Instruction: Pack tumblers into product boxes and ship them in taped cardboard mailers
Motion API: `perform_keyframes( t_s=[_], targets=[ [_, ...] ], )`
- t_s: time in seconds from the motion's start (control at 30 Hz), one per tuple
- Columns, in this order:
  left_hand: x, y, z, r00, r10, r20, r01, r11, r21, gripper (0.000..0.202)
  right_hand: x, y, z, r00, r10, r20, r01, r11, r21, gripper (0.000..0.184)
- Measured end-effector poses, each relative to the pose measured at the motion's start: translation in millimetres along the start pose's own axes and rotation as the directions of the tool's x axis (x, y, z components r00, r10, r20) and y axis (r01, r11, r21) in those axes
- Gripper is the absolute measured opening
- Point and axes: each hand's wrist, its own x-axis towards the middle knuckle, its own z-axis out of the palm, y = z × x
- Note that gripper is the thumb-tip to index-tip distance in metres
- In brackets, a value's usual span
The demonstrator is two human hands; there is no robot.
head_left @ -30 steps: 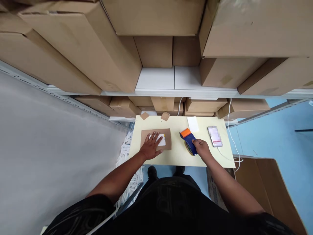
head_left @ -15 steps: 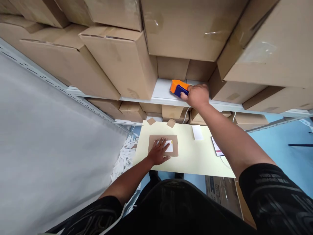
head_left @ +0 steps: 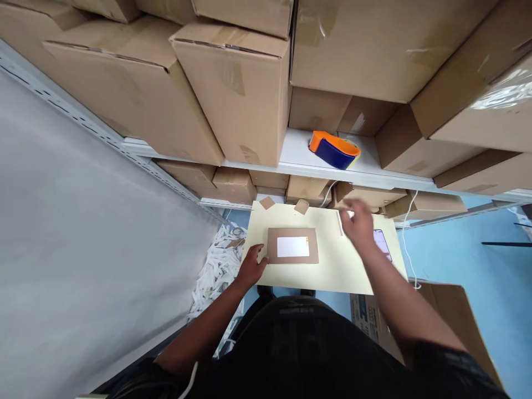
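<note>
A flat cardboard box (head_left: 272, 246) with a white label (head_left: 293, 247) on top lies on the pale yellow table (head_left: 332, 277). My left hand (head_left: 252, 267) is at the box's left edge, fingers and thumb apart; its thumb is close to the lower corner, perhaps touching. Blurred by motion, my right hand (head_left: 358, 224) is over the white paper stack (head_left: 339, 223), partly covering it; whether its fingers grip anything cannot be made out. On the shelf above sits an orange and dark blue handheld tool (head_left: 334, 149), out of both hands.
Large cardboard boxes (head_left: 233, 94) crowd the shelf (head_left: 299, 160), with more boxes below it. A phone (head_left: 382, 244) lies at the table's right. Two cardboard scraps (head_left: 301, 206) are along the back edge. White strips (head_left: 214, 266) pile up on the floor at left.
My right hand has let go of the orange and blue tool on the shelf and come down to the white paper stack. My left hand has slid off the label to the box's left edge.
</note>
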Motion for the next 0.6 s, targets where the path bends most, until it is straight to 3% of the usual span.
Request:
perform_keyframes(
  t_s=[0.03, 0.1, 0.17, 0.23, 0.3, 0.37, 0.5, 0.6],
  targets=[
    [-2.7, -8.6, 0.2, 0.995, -0.09, 0.048, 0.093, 0.994, -0.057, 0.054, -37.9, 15.5, 14.6, 0.984, 0.134, 0.116, -0.145, 0.984, 0.1, 0.036],
    [-6.5, -21.8, 4.1, 0.969, -0.196, 0.153, 0.219, 0.964, -0.152, 0.065, -108.4, 43.8, 47.5, 0.857, 0.369, 0.36, -0.447, 0.879, 0.166, 0.042],
    [-8.5, -28.4, 11.4, 0.95, -0.202, 0.24, 0.257, 0.939, -0.228, 0.069, -162.7, 62.5, 77.8, 0.725, 0.446, 0.524, -0.614, 0.764, 0.199, 0.051],
    [-9.8, -29.1, 20.2, 0.943, -0.18, 0.28, 0.259, 0.925, -0.28, 0.068, -196.1, 68.9, 98.9, 0.658, 0.444, 0.608, -0.694, 0.671, 0.261, 0.06],
    [-11.3, -26.0, 27.9, 0.945, -0.181, 0.272, 0.262, 0.918, -0.297, 0.066, -211.1, 65.6, 108.5, 0.66, 0.408, 0.631, -0.698, 0.643, 0.315, 0.064],
    [-13.2, -20.5, 32.1, 0.955, -0.192, 0.225, 0.253, 0.923, -0.289, 0.066, -214.7, 57.1, 107.2, 0.703, 0.375, 0.604, -0.655, 0.673, 0.344, 0.064],
    [-14.5, -3.9, 27.9, 0.988, -0.108, 0.111, 0.134, 0.958, -0.253, 0.058, -205.6, 38.1, 83.8, 0.797, 0.328, 0.507, -0.531, 0.781, 0.33, 0.053],
    [-7.4, 11.9, 22.1, 0.997, -0.04, 0.071, 0.051, 0.987, -0.153, 0.054, -186.7, 28.3, 65.5, 0.841, 0.356, 0.407, -0.489, 0.822, 0.291, 0.05]
  ],
)
